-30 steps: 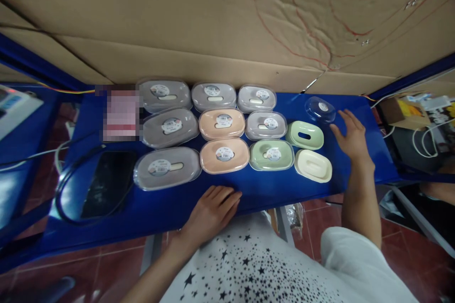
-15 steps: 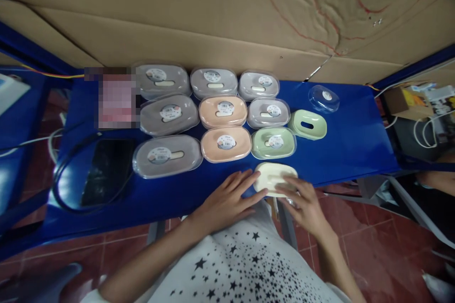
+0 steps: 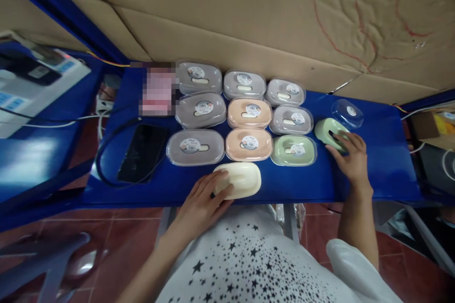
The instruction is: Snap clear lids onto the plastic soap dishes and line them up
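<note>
Near the front edge of the table, my left hand (image 3: 208,194) is closed on the left end of a cream oval tray (image 3: 245,181), its fingers over the top and thumb at the near side. At the right, my right hand (image 3: 351,154) grips the right end of a green oval box (image 3: 324,129) that has a dark slot in its middle. A loose clear lid (image 3: 343,112) with a round label lies behind that box. Left of it sits a lidded green box (image 3: 279,152), with a pale insert showing in its slot.
Several lidded boxes stand in rows, among them a grey one (image 3: 177,147) and a peach one (image 3: 234,147). A black phone (image 3: 142,154) and a looped cable (image 3: 99,156) lie at the left of the blue table (image 3: 387,165). Cardboard (image 3: 227,19) walls the back.
My right hand has left the cream tray and moved right onto the green slotted box. My left hand remains at the tray's left end. The camera view has shifted left.
</note>
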`<state>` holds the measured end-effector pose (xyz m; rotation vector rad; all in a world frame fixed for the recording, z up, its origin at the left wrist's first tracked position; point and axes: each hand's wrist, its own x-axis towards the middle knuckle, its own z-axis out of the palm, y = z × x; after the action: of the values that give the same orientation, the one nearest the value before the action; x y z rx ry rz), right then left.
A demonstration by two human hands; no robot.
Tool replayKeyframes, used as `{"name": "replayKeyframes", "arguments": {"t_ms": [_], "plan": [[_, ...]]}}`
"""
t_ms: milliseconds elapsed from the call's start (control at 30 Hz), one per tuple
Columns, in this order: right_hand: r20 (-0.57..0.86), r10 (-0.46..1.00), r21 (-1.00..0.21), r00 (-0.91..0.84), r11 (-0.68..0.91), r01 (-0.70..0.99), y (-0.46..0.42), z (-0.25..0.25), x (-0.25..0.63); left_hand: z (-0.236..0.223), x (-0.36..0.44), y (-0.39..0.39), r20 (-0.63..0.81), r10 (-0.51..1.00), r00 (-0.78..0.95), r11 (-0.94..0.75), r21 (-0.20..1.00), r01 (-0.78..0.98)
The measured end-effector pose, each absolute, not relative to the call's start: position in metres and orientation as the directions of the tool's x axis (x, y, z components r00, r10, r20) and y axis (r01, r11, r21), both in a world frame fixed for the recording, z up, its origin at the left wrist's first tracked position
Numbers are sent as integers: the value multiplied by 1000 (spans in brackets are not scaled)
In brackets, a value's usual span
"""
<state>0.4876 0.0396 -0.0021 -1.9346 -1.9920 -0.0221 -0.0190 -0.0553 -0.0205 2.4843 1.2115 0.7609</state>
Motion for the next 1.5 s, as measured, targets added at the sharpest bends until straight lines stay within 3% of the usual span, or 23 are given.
{"name": "replayKeyframes", "arguments": {"t_ms": [133,200,300,367,567,700,967,1300,1433,1500], "plan": [[536,832,-302,146,27,953,-22,2,440,-26,4,-47,336,782,525,-621,495,607],[624,772,-310,116,110,944,-55,2,399,-26,14,-39,318,768,555,-632,516,579],[507,833,-264,-222,395,880,-85,0,337,-24,22,-29,305,748,589,-639,567,519],[393,839,-272,-377,498,824,-88,-1,308,-22,21,-24,297,739,605,-639,593,489],[231,827,-315,-513,563,764,-65,-7,287,-27,6,-34,297,736,609,-656,539,529],[199,778,-281,-595,628,726,-59,-15,283,-31,6,-41,263,781,567,-599,576,557],[155,749,-215,-644,662,718,-59,-10,282,-33,6,-38,291,782,551,-602,581,548],[148,666,-209,-731,743,635,-64,-14,276,-28,2,-42,343,721,602,-691,423,586],[312,649,-192,-693,758,623,-45,1,306,-26,2,-41,332,718,612,-692,434,577],[393,758,-177,-521,618,766,-16,15,344,-26,2,-40,335,729,597,-680,456,574]]}}
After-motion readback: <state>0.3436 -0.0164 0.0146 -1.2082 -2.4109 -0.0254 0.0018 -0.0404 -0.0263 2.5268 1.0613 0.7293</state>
